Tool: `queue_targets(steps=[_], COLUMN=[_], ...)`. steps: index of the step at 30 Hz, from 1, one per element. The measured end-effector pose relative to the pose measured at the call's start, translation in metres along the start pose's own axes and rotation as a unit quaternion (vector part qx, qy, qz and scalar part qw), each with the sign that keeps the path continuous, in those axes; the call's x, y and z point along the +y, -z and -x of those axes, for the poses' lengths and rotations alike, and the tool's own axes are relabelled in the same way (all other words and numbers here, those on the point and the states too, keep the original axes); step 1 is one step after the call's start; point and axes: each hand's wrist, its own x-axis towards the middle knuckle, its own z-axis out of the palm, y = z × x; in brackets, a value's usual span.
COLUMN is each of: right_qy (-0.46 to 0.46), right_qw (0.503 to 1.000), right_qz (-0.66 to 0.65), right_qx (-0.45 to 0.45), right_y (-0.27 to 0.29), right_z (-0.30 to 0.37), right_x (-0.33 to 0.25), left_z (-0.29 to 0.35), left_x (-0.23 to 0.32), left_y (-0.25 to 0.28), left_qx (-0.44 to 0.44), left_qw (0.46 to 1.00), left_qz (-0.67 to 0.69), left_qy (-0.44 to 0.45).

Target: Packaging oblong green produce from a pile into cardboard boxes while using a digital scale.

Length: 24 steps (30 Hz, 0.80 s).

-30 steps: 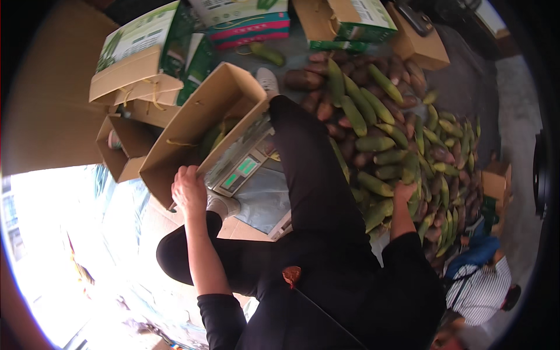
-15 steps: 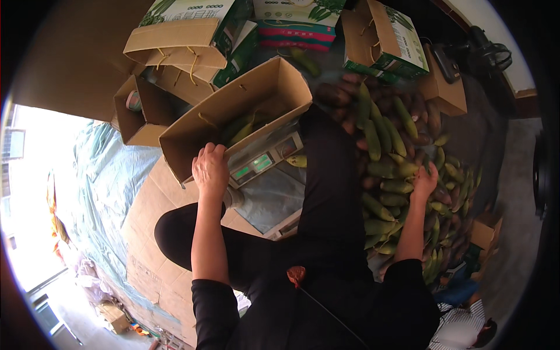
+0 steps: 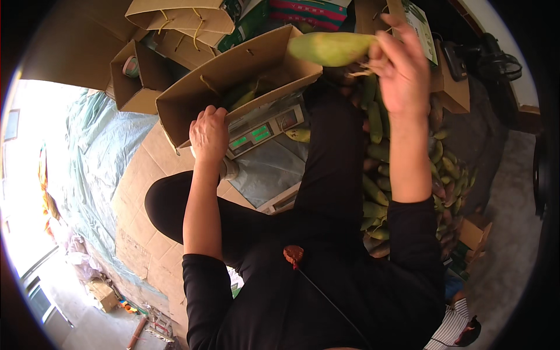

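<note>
My right hand [image 3: 402,73] grips a long green radish [image 3: 329,48] by its thin root end, with the thick end pointing left. The radish is raised above the right end of a long open cardboard box [image 3: 189,96]. My left hand [image 3: 209,131] is closed over the box's near edge. Inside the box, partly in shadow, lie green radishes [image 3: 244,100]. Under the box shows a scale [image 3: 259,134] with lit green displays. To the right of my leg spreads a heap of green and reddish-brown radishes [image 3: 376,204], partly hidden by my right arm.
Upright cartons with yellow cord handles [image 3: 181,14] stand at the far left, beside a smaller open box [image 3: 137,87]. A black fan [image 3: 496,61] is at the far right. Flattened cardboard [image 3: 143,216] and pale blue sheeting [image 3: 105,151] cover the left floor. A person's striped sleeve [image 3: 452,326] shows lower right.
My right hand has lifted a green radish from the heap and swung it up and left to the box. My left hand stays on the box's edge. The view has shifted slightly.
</note>
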Motion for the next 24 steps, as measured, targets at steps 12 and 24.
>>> queue_targets(steps=[12, 24], right_qy=[-0.151, -0.079], right_qw=[0.958, 0.974], right_qz=[0.209, 0.206], right_qx=[-0.122, -0.059], right_y=[-0.084, 0.031], right_z=[-0.016, 0.008], right_x=[0.128, 0.078], left_z=[0.0, 0.001], left_x=[-0.001, 0.0], left_y=[0.001, -0.001], left_qx=[-0.018, -0.016], left_qw=[1.0, 1.0], left_qz=[-0.015, -0.015], left_qy=[0.006, 0.008])
